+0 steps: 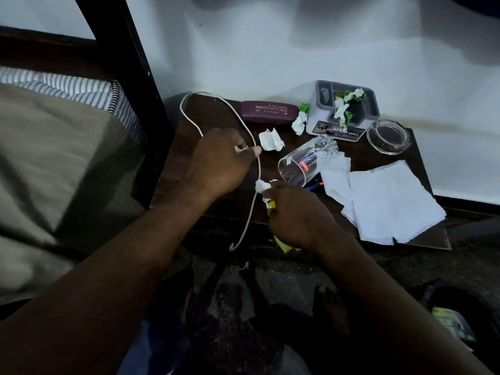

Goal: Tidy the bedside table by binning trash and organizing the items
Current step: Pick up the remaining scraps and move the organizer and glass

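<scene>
On the dark wooden bedside table (189, 169), my left hand (216, 166) is closed on a small white paper scrap, next to a white cable (251, 131) that loops over the table and hangs off its front edge. My right hand (295, 215) grips crumpled white and yellow wrappers (263, 189) at the front edge. Another crumpled white paper (271, 140) lies just beyond my left hand. A green-and-white wad (300, 120) sits beside a grey organizer (322, 115) that holds more such wads (346, 104).
A purple spectacle case (267, 110) lies at the back. A clear drinking glass (303, 163) is tipped on its side over a pen. White paper sheets (389, 201) overhang the right front. A glass ashtray (388, 139) sits back right. The bed (54, 158) is on the left.
</scene>
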